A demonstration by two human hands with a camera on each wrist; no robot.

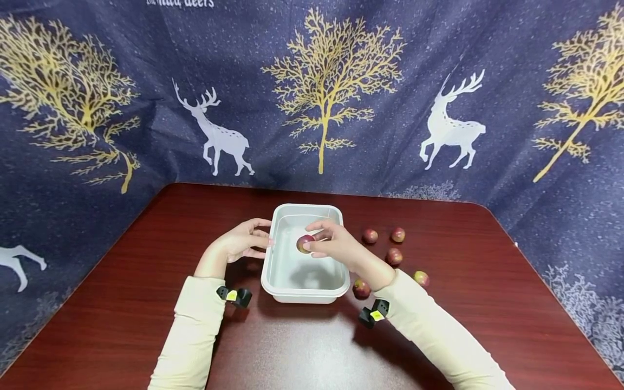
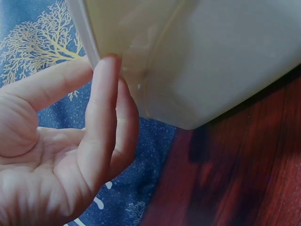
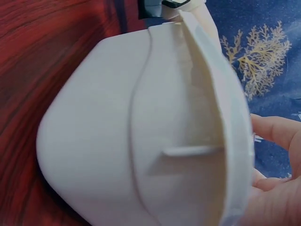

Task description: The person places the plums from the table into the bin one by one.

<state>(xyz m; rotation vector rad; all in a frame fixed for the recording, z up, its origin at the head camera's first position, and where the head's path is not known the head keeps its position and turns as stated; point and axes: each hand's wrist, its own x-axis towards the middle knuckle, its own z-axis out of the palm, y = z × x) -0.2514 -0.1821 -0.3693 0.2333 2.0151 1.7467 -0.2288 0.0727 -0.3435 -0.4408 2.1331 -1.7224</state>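
A white plastic container (image 1: 302, 297) stands mid-table, its inside facing up. My left hand (image 1: 247, 239) is at its left rim, the thumb on the edge and curved fingers against the outer wall in the left wrist view. Over the container, my right hand (image 1: 336, 245) pinches a red plum (image 1: 304, 243) between thumb and fingers. In the right wrist view the container's wall (image 3: 94, 122) hides that plum and most of the fingers.
To the container's right lie several red and yellow-green plums, among them a red plum (image 1: 370, 236) and a greener plum (image 1: 421, 278). Another plum (image 1: 361, 288) sits under the right forearm. A dark curtain (image 1: 287, 162) hangs behind the brown table (image 1: 458, 249).
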